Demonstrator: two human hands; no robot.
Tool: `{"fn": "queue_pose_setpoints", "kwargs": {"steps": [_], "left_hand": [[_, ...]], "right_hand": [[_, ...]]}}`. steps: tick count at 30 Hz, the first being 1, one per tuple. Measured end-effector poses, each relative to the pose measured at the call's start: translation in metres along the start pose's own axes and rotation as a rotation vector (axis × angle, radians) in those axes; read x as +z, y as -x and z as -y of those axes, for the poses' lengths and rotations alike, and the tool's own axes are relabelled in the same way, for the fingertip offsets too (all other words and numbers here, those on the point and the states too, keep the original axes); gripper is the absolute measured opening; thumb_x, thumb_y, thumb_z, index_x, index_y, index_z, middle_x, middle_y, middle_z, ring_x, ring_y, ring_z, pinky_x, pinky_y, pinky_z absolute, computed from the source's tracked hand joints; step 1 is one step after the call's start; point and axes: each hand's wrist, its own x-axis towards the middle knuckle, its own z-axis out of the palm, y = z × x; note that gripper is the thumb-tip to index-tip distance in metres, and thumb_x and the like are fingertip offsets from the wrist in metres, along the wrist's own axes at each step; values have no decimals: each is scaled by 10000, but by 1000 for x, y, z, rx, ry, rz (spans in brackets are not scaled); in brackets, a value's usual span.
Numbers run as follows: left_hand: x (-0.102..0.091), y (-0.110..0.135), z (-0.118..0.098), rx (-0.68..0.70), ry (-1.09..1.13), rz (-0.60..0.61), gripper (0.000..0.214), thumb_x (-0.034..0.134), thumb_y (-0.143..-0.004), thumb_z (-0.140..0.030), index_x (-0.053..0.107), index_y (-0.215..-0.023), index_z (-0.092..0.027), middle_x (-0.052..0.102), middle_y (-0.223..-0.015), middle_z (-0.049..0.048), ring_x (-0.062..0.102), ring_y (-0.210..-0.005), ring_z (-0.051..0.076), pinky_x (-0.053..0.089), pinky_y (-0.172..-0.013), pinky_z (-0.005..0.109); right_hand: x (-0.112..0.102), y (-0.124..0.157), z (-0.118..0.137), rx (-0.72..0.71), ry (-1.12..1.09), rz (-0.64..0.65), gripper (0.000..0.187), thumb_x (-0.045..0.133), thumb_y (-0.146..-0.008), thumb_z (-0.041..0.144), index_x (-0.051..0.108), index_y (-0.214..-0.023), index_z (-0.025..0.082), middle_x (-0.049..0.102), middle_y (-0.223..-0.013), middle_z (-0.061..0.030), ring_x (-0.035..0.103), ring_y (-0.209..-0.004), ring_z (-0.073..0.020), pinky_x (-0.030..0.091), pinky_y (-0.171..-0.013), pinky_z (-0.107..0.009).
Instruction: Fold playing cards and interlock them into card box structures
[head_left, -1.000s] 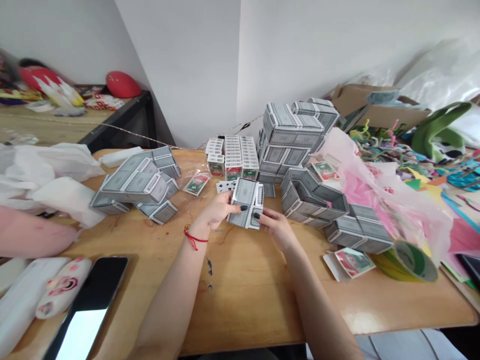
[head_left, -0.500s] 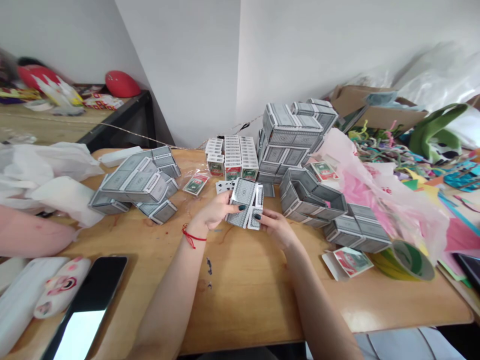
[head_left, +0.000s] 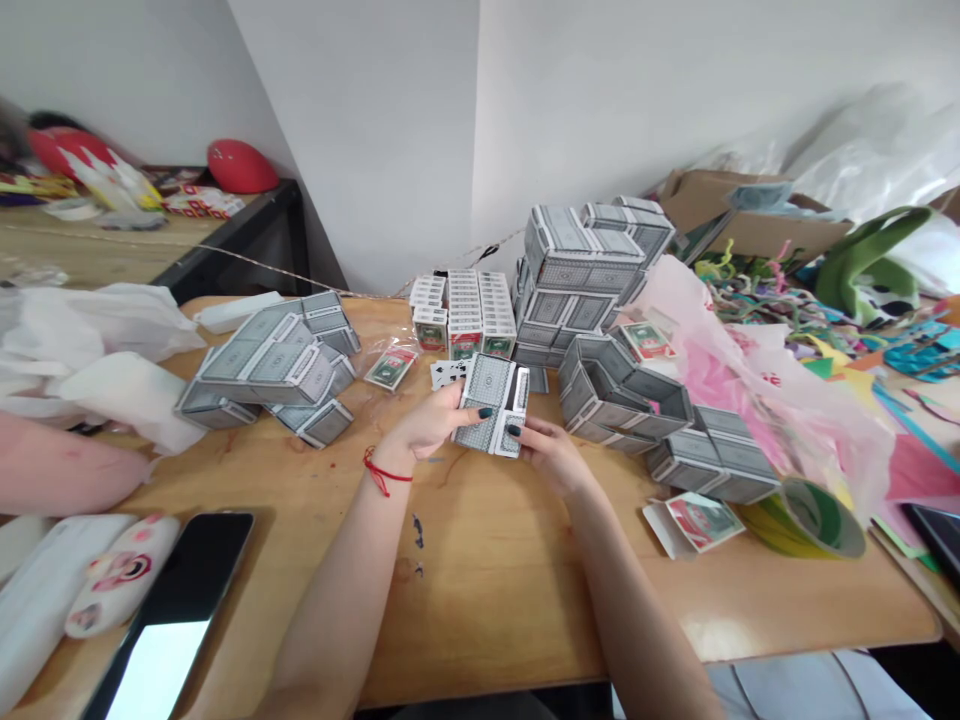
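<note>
Between my hands is a piece folded from grey-patterned playing cards [head_left: 486, 388], raised over the table. My left hand [head_left: 435, 420] grips its left side, thumb across the front. My right hand [head_left: 546, 445] pinches the lower right edge, where a narrow flap stands beside a dark gap. Behind the piece, loose face-up cards [head_left: 444, 374] are partly covered. Upright packs of cards [head_left: 465, 310] stand in rows farther back. To the right are an open-topped card ring [head_left: 622, 395] and a tall stack of card blocks [head_left: 577, 270].
More joined card blocks [head_left: 274, 360] sit at left, near another person's arm [head_left: 67, 465]. A phone [head_left: 176, 600] lies front left. Tape [head_left: 814, 520], an opened card box [head_left: 697, 525] and a pink plastic bag [head_left: 750, 370] occupy the right. One card pack [head_left: 391, 368] lies left of my hands.
The narrow flap at the piece's right side has straightened, and the gap beside it looks wider and darker. My hands keep nearly the same place.
</note>
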Motion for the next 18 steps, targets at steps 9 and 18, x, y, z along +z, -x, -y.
{"fn": "queue_pose_setpoints", "kwargs": {"steps": [9, 18], "left_hand": [[5, 2, -5, -8, 27, -3, 537, 747, -615, -227, 554, -1108, -139, 648, -1045, 109, 577, -1001, 242, 448, -837, 349], [4, 0, -3, 7, 28, -13, 532, 741, -628, -237, 545, -1116, -158, 652, -1034, 92, 579, -1003, 239, 450, -839, 344]], "right_hand": [[1, 0, 0, -7, -14, -16, 416, 744, -595, 354, 694, -963, 166, 692, -974, -92, 642, -857, -227, 475, -736, -324], [1, 1, 2, 4, -20, -17, 442, 750, -571, 367, 696, -962, 168, 696, -943, -89, 639, -877, -247, 483, -738, -338]]}}
